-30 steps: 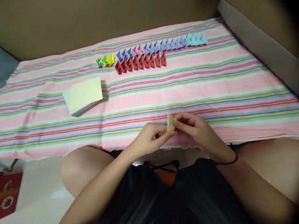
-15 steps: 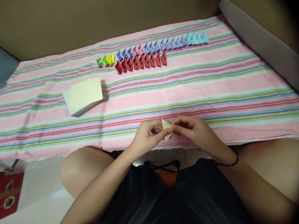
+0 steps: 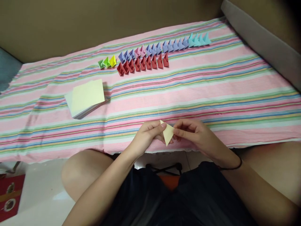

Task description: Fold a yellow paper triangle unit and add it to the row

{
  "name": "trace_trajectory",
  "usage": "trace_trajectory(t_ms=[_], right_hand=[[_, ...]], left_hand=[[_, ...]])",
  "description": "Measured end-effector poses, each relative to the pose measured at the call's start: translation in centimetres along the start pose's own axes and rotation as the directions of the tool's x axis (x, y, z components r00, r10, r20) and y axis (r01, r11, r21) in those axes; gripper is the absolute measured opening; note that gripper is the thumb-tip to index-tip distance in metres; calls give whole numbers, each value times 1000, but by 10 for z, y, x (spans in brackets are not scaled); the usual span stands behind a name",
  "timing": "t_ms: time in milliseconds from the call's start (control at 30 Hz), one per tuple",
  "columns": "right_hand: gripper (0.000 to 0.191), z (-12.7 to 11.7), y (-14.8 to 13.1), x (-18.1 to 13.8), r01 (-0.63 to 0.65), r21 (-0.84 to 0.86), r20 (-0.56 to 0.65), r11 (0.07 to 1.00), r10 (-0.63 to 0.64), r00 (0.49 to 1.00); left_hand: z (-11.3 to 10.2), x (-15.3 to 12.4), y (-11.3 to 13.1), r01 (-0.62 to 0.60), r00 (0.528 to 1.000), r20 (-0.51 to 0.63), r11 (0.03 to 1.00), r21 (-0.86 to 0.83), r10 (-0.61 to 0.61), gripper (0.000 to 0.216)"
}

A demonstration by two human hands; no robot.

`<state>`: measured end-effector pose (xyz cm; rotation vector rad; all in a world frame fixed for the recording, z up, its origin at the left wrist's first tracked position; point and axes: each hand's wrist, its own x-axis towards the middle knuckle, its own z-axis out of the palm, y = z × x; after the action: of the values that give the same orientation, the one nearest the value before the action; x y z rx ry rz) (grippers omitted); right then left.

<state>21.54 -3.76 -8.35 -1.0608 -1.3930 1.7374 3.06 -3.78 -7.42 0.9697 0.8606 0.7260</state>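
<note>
Between my two hands is a small pale-yellow folded paper (image 3: 168, 134), triangular in outline with a point facing down. My left hand (image 3: 151, 130) pinches its upper left edge, thumb on top and fingers behind. At its right corner my right hand (image 3: 189, 130) grips it between thumb and forefinger. Both hands are just above the near edge of the striped cloth (image 3: 131, 113). Behind to the left lies a stack of paper sheets (image 3: 88, 95) with a pale-yellow sheet on top.
Folded paper boats stand in rows at the back: red ones (image 3: 143, 63), purple ones (image 3: 175, 45), pink ones (image 3: 140, 51), turquoise ones (image 3: 199, 40), and green and yellow ones (image 3: 107, 62). A wall (image 3: 105, 22) rises behind the cloth. My knees are below its front edge.
My left thumb has moved from the lower part of the folded paper up to its upper left edge, so more of the paper shows. My right hand keeps its pinch on the right corner.
</note>
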Motion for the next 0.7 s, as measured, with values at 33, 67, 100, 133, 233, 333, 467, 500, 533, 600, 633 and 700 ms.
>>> trace_trajectory(t_ms=[33, 67, 100, 133, 233, 333, 467, 500, 533, 600, 633, 700], right_hand=[[20, 0, 0, 0, -3, 8, -17, 1000, 3, 1000], [19, 0, 1, 1, -5, 7, -47, 1000, 5, 999], [18, 0, 2, 1, -7, 0, -82, 1000, 7, 997], [18, 0, 3, 2, -9, -10, -112, 1000, 8, 994], [17, 0, 6, 3, -1, -2, -140, 1000, 1, 990], [18, 0, 7, 3, 0, 84, -109, 996, 10, 994], [21, 1, 8, 0, -2, 157, -72, 988, 13, 997], [21, 1, 9, -1, 6, 163, -77, 987, 7, 997], [21, 1, 9, -1, 10, 171, -89, 985, 5, 996], [21, 1, 11, -3, 5, 189, -111, 982, 16, 994], [22, 1, 13, -3, 3, 202, -119, 979, 22, 993], [24, 0, 15, -4, 5, 222, -122, 975, 23, 992]], left_hand=[[0, 0, -1, -12, 1000, -23, 1000, 7, 12, 31], [1, 1, -1, -39, 997, -64, 999, 27, 41, 27], [1, 1, -2, -72, 991, -110, 996, 53, 78, 21], [1, 2, -2, -106, 982, -152, 991, 76, 116, 18], [1, 3, -3, -172, 961, -204, 982, 75, 184, 28], [0, 4, -4, -196, 953, -231, 980, 33, 198, 27], [-1, 6, -7, -203, 948, -256, 979, -26, 190, 25], [-1, 7, -8, -202, 948, -256, 979, -28, 188, 25], [0, 8, -8, -205, 946, -259, 978, -22, 193, 25], [0, 9, -9, -227, 935, -277, 974, 5, 220, 26], [1, 9, -9, -237, 930, -285, 971, 20, 233, 27], [2, 9, -9, -237, 928, -285, 971, 45, 240, 27]])
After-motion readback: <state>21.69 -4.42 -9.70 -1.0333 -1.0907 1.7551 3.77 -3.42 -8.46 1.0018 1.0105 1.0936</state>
